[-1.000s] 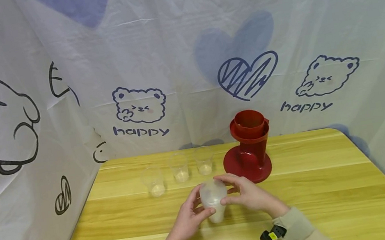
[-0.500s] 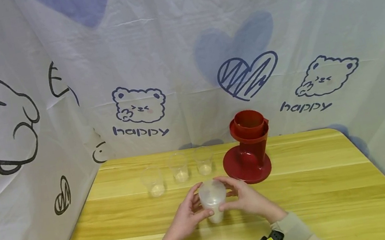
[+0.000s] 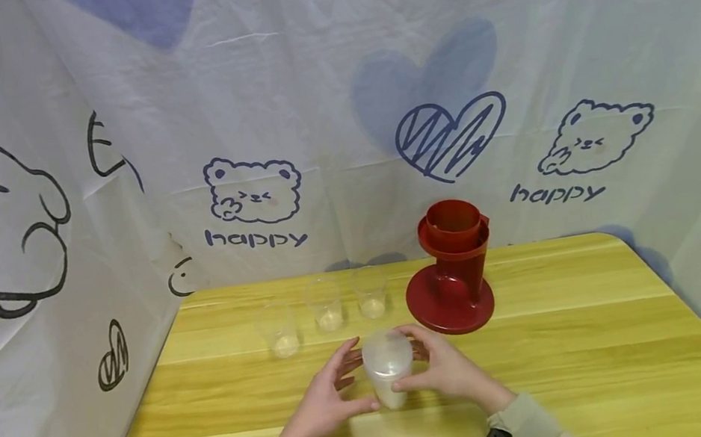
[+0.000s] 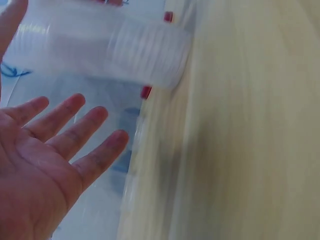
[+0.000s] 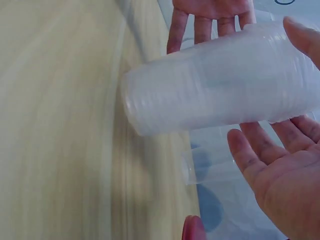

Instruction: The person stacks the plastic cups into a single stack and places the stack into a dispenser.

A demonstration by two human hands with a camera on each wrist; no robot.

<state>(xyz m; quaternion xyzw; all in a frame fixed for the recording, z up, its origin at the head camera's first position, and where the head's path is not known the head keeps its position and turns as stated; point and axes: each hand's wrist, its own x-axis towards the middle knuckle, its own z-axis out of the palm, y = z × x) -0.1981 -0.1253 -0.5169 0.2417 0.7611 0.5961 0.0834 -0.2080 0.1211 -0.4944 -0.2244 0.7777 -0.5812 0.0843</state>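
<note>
A stack of clear plastic cups [image 3: 390, 375] stands upright between both hands over the front middle of the table, ribbed by its nested rims. My right hand [image 3: 449, 368] holds it, thumb across the near side and fingers round the back. The right wrist view shows the stack [image 5: 210, 82] between the right thumb and fingers, its lower end close to the wood. My left hand [image 3: 324, 405] is beside the stack with fingers spread. In the left wrist view, the left palm [image 4: 40, 170] faces the stack [image 4: 100, 45], with a gap between the fingers and the plastic.
Three single clear cups [image 3: 329, 317] stand in a row behind the hands, toward the back left. Right of them is a red stand [image 3: 467, 273] with a wide round base and a red cup [image 3: 453, 222] at its top. A printed cloth [image 3: 319, 102] hangs behind the wooden table [image 3: 579, 335].
My left hand has come away from the stack, moving left and toward me with its fingers opening. The right thumb has slid lower across the stack's near side. The single cups and red stand stay put.
</note>
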